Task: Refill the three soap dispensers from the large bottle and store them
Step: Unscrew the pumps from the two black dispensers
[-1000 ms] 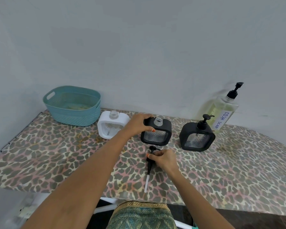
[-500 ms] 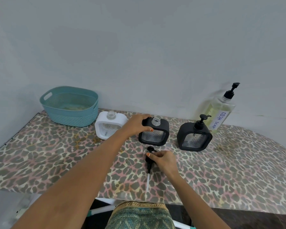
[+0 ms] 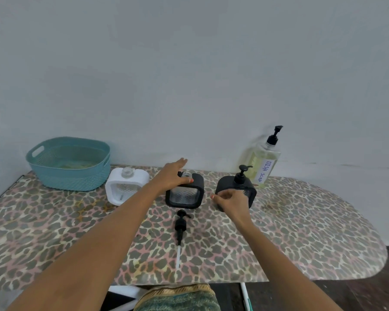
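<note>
Three square dispensers stand in a row on the leopard-print table (image 3: 301, 232). The white dispenser (image 3: 126, 189) on the left has a bare neck, as does the middle black dispenser (image 3: 185, 195). Its black pump (image 3: 180, 224) lies flat on the table in front of it, tube toward me. The right black dispenser (image 3: 226, 184) still carries its pump. My left hand (image 3: 171, 176) rests over the middle dispenser's top left corner, fingers stretched out, thumb on the front edge. My right hand (image 3: 231, 202) hovers, loosely curled and holding nothing, in front of the right dispenser. The large "DISH SOAP" bottle (image 3: 262, 163) stands behind, by the wall.
A teal plastic basket (image 3: 70, 176) sits at the back left against the wall. The table's curved right end and front edge are near. A patterned cloth on my lap shows below the front edge.
My right hand let go of the pump, which stays on the table, and moved right and up to the right black dispenser. My left hand's fingers opened from their grip on the middle dispenser.
</note>
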The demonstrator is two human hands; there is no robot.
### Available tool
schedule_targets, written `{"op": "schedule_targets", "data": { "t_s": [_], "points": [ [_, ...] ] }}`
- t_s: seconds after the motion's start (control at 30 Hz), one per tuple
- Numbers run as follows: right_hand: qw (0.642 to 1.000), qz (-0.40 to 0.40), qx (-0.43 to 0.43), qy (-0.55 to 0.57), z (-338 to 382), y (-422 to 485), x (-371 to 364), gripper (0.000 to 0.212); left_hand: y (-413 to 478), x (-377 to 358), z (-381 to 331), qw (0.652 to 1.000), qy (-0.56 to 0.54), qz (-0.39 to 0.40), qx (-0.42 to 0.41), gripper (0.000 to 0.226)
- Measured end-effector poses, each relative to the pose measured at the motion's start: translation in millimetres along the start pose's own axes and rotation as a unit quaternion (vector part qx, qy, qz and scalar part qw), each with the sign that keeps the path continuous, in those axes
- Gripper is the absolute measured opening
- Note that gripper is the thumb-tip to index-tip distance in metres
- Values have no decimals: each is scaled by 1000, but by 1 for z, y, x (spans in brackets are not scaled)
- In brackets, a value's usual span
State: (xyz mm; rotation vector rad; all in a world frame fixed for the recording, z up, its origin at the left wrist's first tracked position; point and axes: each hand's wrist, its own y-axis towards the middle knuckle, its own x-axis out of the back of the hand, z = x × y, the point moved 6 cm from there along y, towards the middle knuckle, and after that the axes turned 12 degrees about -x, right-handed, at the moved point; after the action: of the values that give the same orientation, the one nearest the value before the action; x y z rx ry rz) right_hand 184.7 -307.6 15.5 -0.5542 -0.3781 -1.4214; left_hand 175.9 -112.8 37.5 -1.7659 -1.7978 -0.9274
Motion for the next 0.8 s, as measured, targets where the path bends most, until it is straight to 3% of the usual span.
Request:
{"op": "schedule_targets", "data": {
  "t_s": [0.17, 0.27, 0.47, 0.63, 0.8],
  "points": [
    [995, -98, 18, 10, 9, 20, 53, 30, 14, -3, -31, 997, -19, -68, -37, 56],
    [992, -125, 7, 31, 1, 30, 70, 33, 22, -23, -47, 996, -26, -59, -56, 49],
    [995, -97, 15, 23, -8, 56, 66, 52, 41, -69, -59, 998, -49, 16, -46, 51],
    [996, -77, 45, -6, -9, 69, 53, 39, 57, -93, -61, 996, -33, 74, -31, 52],
    [994, -87, 58, -24, -8, 78, 47, 35, 69, -101, -57, 997, -31, 67, -33, 46]
  ]
}}
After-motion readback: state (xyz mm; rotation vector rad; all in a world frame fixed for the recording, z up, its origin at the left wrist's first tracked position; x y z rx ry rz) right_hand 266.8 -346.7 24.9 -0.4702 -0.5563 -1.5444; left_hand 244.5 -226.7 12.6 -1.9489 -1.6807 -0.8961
